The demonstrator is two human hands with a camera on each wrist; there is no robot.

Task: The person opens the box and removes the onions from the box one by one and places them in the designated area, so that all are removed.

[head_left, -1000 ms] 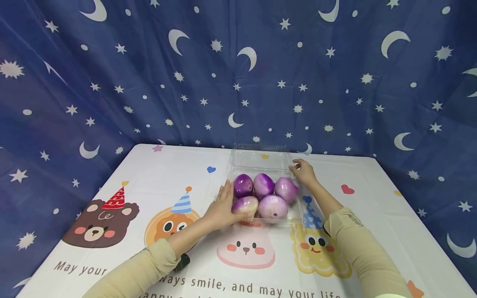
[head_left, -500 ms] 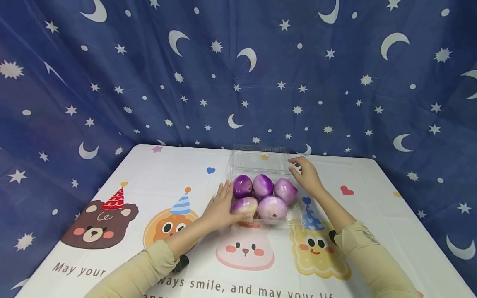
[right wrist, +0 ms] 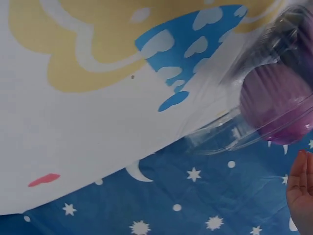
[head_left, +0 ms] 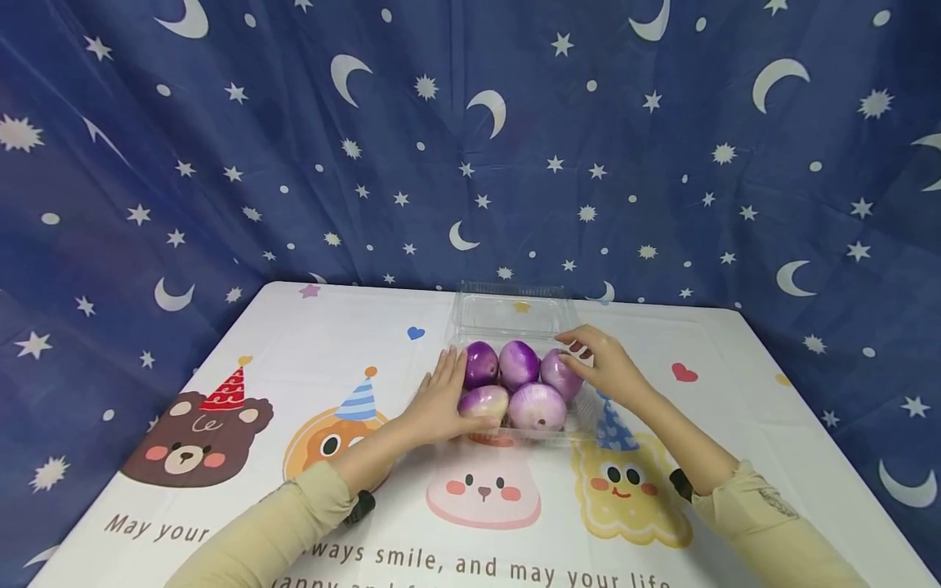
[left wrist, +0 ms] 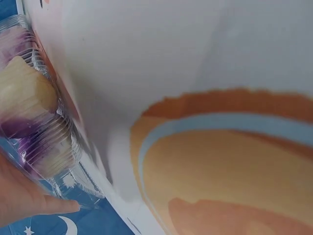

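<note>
Several purple-and-white red onions [head_left: 518, 364] sit in two rows inside a clear plastic clamshell box [head_left: 586, 423], whose lid [head_left: 481, 314] lies folded back behind it. My left hand [head_left: 434, 404] rests along the box's left side, fingers straight and thumb at the front edge. My right hand [head_left: 613, 367] reaches in from the right, thumb and fingers spread over the rightmost onion [head_left: 556, 380]. In the right wrist view, the fingertips [right wrist: 301, 154] are close below a purple onion [right wrist: 271, 100]. The left wrist view has the left thumb [left wrist: 61, 204] beside the box wall.
A white tablecloth [head_left: 353, 327] with printed cartoon figures and lettering covers the table. Behind it hangs a blue curtain [head_left: 412, 188] with moons and stars, close to the lid. The box's front right corner holds no onion.
My right hand has moved from beside the lid down and forward over the rightmost onion. The left hand stays at the box's left side. The onions hold their places.
</note>
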